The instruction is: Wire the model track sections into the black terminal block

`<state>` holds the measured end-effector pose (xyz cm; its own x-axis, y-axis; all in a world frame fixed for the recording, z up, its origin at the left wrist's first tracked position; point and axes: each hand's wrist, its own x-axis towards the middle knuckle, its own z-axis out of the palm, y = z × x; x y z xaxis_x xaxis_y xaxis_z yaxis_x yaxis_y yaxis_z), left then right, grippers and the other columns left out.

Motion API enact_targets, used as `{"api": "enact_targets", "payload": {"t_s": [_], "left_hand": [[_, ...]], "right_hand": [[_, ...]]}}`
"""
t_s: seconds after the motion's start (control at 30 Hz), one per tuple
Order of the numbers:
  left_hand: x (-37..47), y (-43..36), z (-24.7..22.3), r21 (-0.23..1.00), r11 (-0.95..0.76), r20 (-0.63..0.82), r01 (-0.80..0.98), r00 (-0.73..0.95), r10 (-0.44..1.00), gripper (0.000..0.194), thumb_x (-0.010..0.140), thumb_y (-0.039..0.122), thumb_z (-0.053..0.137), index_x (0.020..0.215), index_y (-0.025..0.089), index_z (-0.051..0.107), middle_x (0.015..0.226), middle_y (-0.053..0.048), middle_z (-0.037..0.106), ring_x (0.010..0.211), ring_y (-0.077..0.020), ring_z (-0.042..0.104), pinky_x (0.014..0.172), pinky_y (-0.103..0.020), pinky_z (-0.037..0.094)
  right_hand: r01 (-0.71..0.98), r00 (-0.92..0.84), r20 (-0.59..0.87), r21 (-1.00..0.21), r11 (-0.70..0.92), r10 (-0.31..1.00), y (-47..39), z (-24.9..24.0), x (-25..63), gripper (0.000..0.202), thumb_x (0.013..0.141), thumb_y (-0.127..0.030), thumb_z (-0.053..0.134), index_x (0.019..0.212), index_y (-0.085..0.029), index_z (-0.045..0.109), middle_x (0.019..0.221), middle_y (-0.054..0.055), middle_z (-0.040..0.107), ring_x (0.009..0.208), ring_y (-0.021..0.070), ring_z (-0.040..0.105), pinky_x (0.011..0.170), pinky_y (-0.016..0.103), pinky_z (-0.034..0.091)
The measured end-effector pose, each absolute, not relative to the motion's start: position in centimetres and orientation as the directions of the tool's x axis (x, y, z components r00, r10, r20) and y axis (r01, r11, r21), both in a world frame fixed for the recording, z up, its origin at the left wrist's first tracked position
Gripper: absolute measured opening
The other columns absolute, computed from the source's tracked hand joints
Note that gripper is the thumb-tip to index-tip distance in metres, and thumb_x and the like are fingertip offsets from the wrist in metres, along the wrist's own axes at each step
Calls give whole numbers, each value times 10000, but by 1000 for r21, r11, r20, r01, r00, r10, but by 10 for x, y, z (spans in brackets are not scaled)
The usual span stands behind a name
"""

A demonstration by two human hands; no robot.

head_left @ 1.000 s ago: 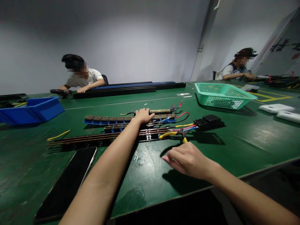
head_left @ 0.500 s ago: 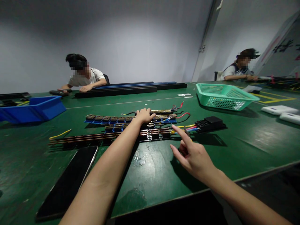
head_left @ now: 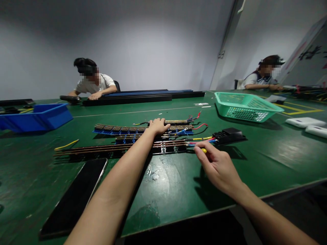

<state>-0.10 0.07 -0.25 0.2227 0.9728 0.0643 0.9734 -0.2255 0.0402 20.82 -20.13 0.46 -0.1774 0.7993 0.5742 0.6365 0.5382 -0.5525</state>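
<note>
My left hand point(head_left: 158, 126) lies palm down with its fingers stretched over a group of long strips carrying copper-coloured rods. Under and beside it are a blue-based strip point(head_left: 112, 128) and others. Nearest me is a black strip point(head_left: 102, 149), its coloured wires point(head_left: 209, 140) leading to a black connector block point(head_left: 230, 135). My right hand point(head_left: 218, 165) is just in front of those wires, thumb and index finger pinched together. A small yellow piece point(head_left: 203, 150) shows between its fingers; its kind is not clear. A yellow wire point(head_left: 66, 145) sticks out at the strip's left end.
A dark phone-like slab point(head_left: 75, 200) lies front left. Farther back are a blue bin point(head_left: 48, 119), long black channels point(head_left: 138, 98) and a green basket point(head_left: 249, 108). White devices point(head_left: 305, 121) lie at right. Two people sit across the table, one point(head_left: 95, 85) left, another point(head_left: 263, 80) right.
My right hand has closed from a pointing shape with spread fingers into a pinch and shifted slightly right. The yellow piece now shows between its fingers. My left hand stays in place.
</note>
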Motion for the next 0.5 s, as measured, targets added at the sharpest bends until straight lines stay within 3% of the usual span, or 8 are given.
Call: {"api": "enact_targets", "payload": {"t_s": [0.1,0.2,0.5], "left_hand": [[-1,2,-4,37,-232,69,972,230,971,619,955,602,303,1352,175,508,1360,-182,552,1250,-340,498,1025,-523,349],[-1,4,-5,36,-224,68,974,222,973,630,950,615,291,1361,186,500,1371,-173,547,1260,-338,488,1033,-525,340],[-1,2,-4,42,-217,69,975,214,974,635,949,621,293,1369,191,498,1378,-172,545,1270,-338,483,1041,-521,332]], "right_hand": [[635,-227,591,-513,578,774,-200,1,212,286,996,-350,438,772,-200,532,520,-71,442,421,79,441,471,205,315],[663,-359,553,-416,622,752,-198,-6,213,259,999,-309,417,767,-209,476,516,-70,442,408,88,431,468,219,300],[750,-650,307,108,653,695,-191,-12,216,227,1009,-273,352,878,-186,516,531,2,599,407,154,529,473,305,148]]}}
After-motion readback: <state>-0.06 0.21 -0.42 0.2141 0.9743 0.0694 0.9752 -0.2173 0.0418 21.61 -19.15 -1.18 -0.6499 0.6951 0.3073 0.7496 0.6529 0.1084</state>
